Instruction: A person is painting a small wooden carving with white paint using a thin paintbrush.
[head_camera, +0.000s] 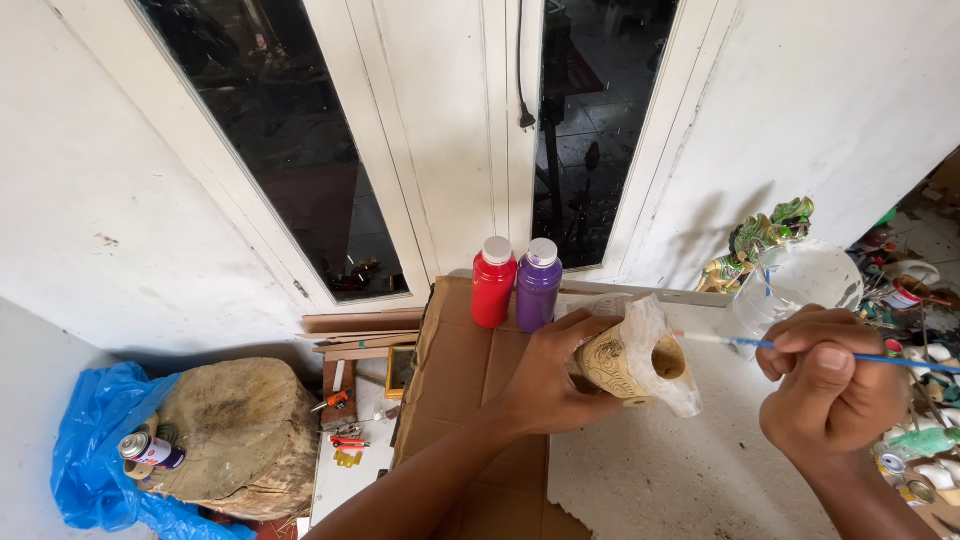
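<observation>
Over the table (700, 470), my left hand (545, 375) reaches in from the lower left with the forearm slanting up and the wrist nearly straight; its fingers curl around a carved tan wooden piece (625, 362), holding it on its side with the hollow mouth turned toward my right; a whitish, torn wrapping (668, 345) clings around that mouth. My right hand (825, 385) comes in from the lower right corner, wrist bent, fingers pinched shut on a thin blue-handled paintbrush (800, 350); the brush lies almost level, its pale tip just beside the rim of the carved piece, whether touching it I cannot tell. Behind my left hand stand a red bottle (493, 283) and a purple bottle (539, 285), side by side and touching, on a sheet of brown cardboard (455, 380); a clear plastic cup (790, 285) sits just behind my right hand. Down on the floor to the left lies a big wooden stump (240, 435) on blue plastic (95, 450).
</observation>
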